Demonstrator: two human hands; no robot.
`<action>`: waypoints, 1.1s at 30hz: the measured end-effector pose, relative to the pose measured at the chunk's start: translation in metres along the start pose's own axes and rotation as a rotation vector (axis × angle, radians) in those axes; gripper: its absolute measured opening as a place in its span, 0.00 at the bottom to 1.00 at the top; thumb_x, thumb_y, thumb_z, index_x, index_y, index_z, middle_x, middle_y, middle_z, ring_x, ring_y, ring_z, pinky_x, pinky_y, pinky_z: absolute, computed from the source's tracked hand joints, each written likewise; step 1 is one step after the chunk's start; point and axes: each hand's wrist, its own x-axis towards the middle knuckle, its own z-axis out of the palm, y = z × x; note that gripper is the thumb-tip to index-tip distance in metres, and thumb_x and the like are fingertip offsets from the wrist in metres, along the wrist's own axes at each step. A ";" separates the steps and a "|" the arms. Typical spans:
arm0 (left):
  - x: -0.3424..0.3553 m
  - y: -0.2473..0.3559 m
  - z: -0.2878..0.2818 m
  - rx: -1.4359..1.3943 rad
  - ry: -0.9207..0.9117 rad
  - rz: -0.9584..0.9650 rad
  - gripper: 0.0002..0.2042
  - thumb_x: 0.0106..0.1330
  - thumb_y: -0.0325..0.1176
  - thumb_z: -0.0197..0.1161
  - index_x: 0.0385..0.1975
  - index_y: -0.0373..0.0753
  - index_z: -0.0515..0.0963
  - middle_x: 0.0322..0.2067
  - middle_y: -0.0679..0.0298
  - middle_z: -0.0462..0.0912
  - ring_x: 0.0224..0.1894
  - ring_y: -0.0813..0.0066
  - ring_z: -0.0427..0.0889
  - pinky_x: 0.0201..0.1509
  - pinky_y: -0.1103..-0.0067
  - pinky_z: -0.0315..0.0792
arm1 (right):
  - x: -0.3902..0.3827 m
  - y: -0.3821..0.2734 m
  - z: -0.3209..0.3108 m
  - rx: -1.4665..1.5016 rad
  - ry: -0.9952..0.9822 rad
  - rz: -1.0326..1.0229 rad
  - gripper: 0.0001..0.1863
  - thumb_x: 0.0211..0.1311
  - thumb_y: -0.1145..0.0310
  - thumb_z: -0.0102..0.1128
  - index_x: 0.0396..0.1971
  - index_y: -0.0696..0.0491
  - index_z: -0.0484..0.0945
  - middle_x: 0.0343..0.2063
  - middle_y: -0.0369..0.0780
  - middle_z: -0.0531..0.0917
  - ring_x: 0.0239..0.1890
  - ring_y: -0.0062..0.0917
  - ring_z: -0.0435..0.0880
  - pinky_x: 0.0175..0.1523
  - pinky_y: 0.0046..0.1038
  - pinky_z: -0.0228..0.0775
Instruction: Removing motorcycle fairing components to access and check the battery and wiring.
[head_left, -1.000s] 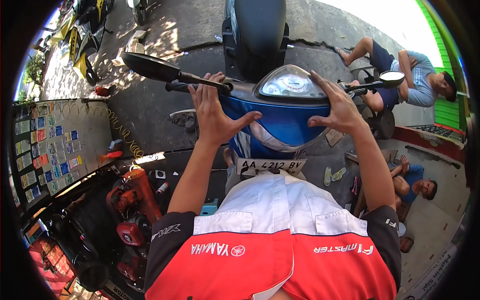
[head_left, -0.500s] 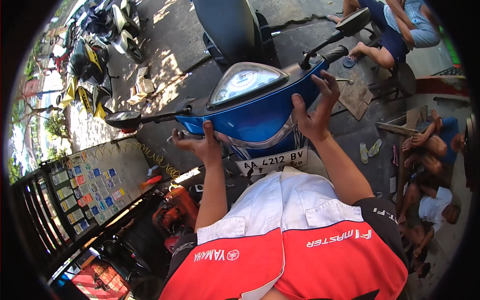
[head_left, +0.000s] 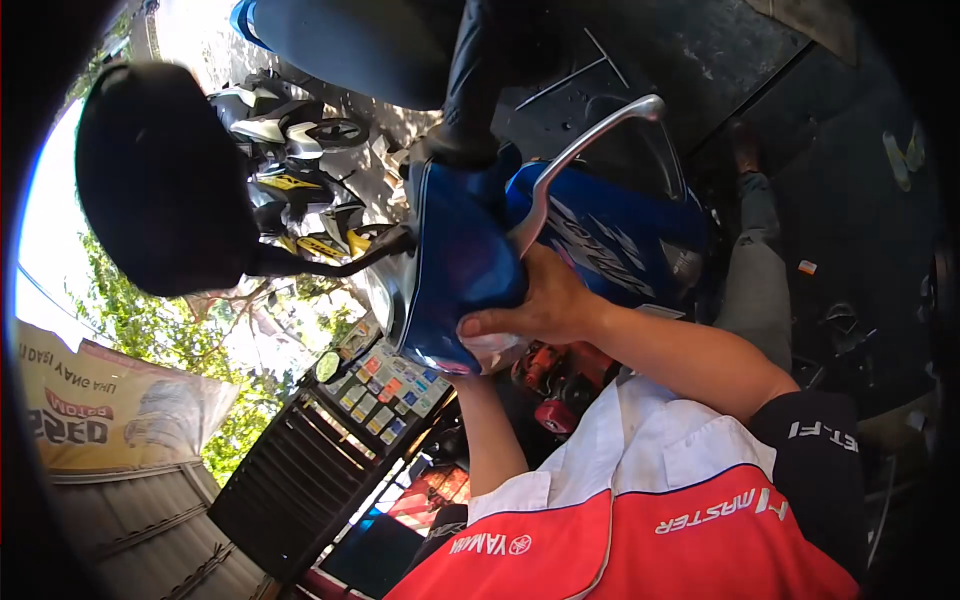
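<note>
My right hand [head_left: 548, 303] grips the lower edge of a scooter's blue handlebar cowl [head_left: 460, 255]. Its thumb lies along the cowl, and the other fingers pass behind the edge. Only the forearm of my left arm [head_left: 490, 430] shows; that hand is hidden behind the cowl, its fingers out of sight. Close above my right hand, a silver brake lever [head_left: 545, 195] juts out. A black handlebar grip [head_left: 470, 95] stands beyond the cowl. To the left a dark mirror [head_left: 160, 180] extends on its stalk. Beneath the lever is the scooter's blue body panel [head_left: 610, 235].
Several motorcycles [head_left: 300, 130] are parked beyond the scooter. A rack [head_left: 395, 385] with colourful cards stands left of my arms, near a red machine [head_left: 550, 375]. A leg in grey trousers [head_left: 757, 260] is at the right, with slippers [head_left: 903, 160] farther off on the dark floor.
My view has swung round to the scooter's side and come closer. My right hand has closed on the cowl's edge from an open pose; my left hand has gone out of sight behind it.
</note>
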 end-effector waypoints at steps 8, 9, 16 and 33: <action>0.007 -0.034 0.014 0.196 0.151 -0.043 0.40 0.68 0.64 0.56 0.72 0.42 0.63 0.70 0.57 0.67 0.71 0.57 0.66 0.77 0.58 0.58 | -0.024 0.012 -0.015 0.005 0.128 -0.044 0.47 0.48 0.43 0.79 0.60 0.64 0.74 0.51 0.54 0.82 0.52 0.47 0.85 0.59 0.39 0.78; 0.008 -0.038 0.016 0.204 0.153 -0.039 0.40 0.68 0.65 0.56 0.72 0.42 0.63 0.70 0.57 0.67 0.71 0.57 0.66 0.77 0.58 0.58 | -0.026 0.015 -0.015 -0.101 0.116 -0.057 0.49 0.48 0.43 0.79 0.61 0.65 0.72 0.53 0.55 0.82 0.55 0.47 0.84 0.62 0.40 0.76; 0.006 -0.046 0.014 0.202 0.150 -0.010 0.44 0.66 0.68 0.55 0.73 0.41 0.61 0.70 0.56 0.67 0.71 0.56 0.66 0.77 0.58 0.57 | -0.019 0.008 -0.020 -0.167 0.089 -0.042 0.50 0.48 0.39 0.77 0.61 0.64 0.73 0.55 0.55 0.81 0.53 0.49 0.84 0.60 0.41 0.75; -0.125 0.002 -0.153 0.042 -0.087 -0.022 0.48 0.66 0.70 0.54 0.73 0.34 0.57 0.71 0.49 0.65 0.75 0.54 0.60 0.79 0.56 0.48 | -0.210 0.054 -0.066 -0.634 0.627 -0.165 0.16 0.71 0.64 0.63 0.50 0.59 0.83 0.44 0.40 0.88 0.47 0.23 0.87 0.53 0.23 0.77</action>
